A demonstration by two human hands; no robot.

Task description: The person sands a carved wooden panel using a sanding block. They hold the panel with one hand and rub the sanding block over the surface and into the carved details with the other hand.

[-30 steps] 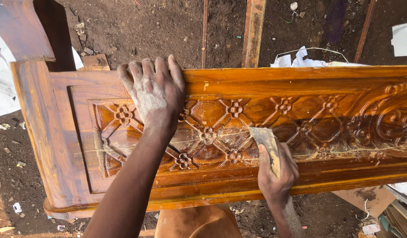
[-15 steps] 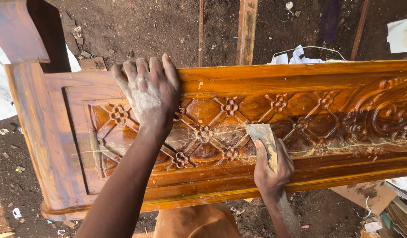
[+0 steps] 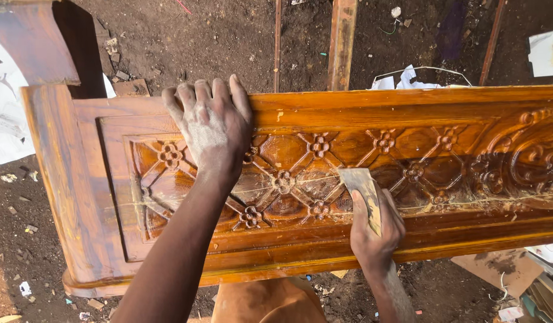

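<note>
A person leans over a carved wooden panel (image 3: 408,155) glowing orange-brown with finish, its long axis running left to right across the view above a dirt floor (image 3: 186,36) littered with scraps. The left hand (image 3: 210,128), dusted pale, lies flat with fingers spread over the panel's upper rail and the left end of the lattice carving, gripping nothing. The right hand (image 3: 375,230) is closed around a folded strip of sandpaper (image 3: 361,190), thumb pinning it, the strip's free end pressed against the carved diamonds and small rosettes near the middle of the panel. The sandpaper stands roughly upright, crosswise to the panel's length. Pale dust lies in the recessed band to either side of it. The unrubbed scrollwork (image 3: 527,161) lies to the right of the right hand, the nearer of the two to it. A wooden plank (image 3: 342,42) and crumpled white paper (image 3: 402,81) lie on the ground beyond the panel's far edge.
</note>
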